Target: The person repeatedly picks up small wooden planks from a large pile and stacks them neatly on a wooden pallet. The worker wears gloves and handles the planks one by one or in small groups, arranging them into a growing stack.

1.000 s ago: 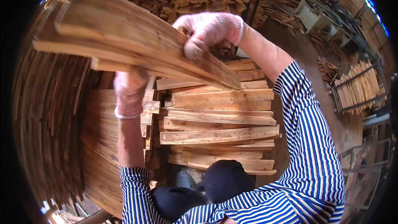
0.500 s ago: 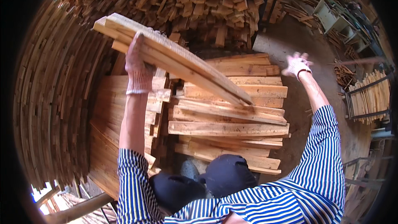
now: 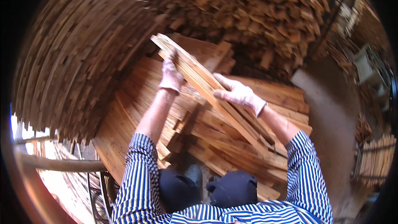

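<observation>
Both gloved hands hold one bundle of wooden planks (image 3: 195, 74): the left hand (image 3: 171, 74) is wrapped around it near its far end, the right hand (image 3: 239, 93) closed on its right side farther along. The bundle slants above a row of loose boards (image 3: 215, 125), its near end reaching past the right hand. Well right of the right hand, a dark-barred rack (image 3: 373, 177) contains pale slats (image 3: 377, 161). A tall lumber stack (image 3: 74, 66) rises left of the left hand.
</observation>
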`<state>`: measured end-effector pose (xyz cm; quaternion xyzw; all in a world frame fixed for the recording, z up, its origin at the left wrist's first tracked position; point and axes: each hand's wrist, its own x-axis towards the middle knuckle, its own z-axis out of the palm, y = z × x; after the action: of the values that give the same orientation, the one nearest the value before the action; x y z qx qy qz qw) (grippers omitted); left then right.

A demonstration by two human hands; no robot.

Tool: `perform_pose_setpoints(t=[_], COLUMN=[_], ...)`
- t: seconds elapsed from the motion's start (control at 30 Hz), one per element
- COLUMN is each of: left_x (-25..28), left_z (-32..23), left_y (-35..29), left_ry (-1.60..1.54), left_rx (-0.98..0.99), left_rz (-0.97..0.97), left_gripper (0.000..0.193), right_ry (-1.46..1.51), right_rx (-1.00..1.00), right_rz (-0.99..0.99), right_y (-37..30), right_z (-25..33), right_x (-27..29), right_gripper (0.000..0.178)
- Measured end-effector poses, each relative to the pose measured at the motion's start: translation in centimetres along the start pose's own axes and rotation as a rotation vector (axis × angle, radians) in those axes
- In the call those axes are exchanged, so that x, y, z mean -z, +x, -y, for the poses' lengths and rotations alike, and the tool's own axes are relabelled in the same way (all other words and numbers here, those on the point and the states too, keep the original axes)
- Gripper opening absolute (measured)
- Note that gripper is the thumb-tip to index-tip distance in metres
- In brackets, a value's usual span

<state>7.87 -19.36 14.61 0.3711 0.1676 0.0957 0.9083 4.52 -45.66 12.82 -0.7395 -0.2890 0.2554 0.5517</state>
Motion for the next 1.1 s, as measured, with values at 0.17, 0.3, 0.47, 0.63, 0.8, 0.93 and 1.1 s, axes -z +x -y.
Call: perform_pose_setpoints(t=[0.17,0.3,0.47,0.63,0.8,0.93,1.1], left_x=[6.8,12.9,20.8,21.1,21.1,21.0,19.7], left_z=[0.3,-1.7,-3.0,-1.5,-2.8,-3.1,-1.9], left_y=[1.2,3.3,1.4,1.5,-0.5,0.4,2.6], left_ry=[-0.089,-0.109,-0.11,-0.221,-0.214,-0.182,0.049], left_rx=[0.048,-0.034,-0.019,-0.014,-0.023,-0.027,-0.021], left_rz=[0.013,-0.276,-0.253,-0.26,-0.327,-0.265,-0.193], left_gripper=[0.038,0.055,0.063,0.064,0.067,0.059,0.057], right_ry=[-0.034,0.107,-0.687,-0.778,-0.78,-0.741,-0.627], right_rx=[-0.091,-0.036,-0.221,-0.019,-0.053,0.029,0.125], right_rz=[0.11,0.113,0.065,0.001,0.113,0.08,0.064], right_y=[3.6,9.1,19.8,31.0,30.8,30.8,31.1], right_z=[1.1,-0.8,0.5,-5.1,-6.2,-5.4,-9.4], right_x=[-3.2,-3.8,-0.7,-2.7,-8.2,-7.6,-3.4], right_gripper=[0.103,0.099,0.082,0.061,0.055,0.053,0.065])
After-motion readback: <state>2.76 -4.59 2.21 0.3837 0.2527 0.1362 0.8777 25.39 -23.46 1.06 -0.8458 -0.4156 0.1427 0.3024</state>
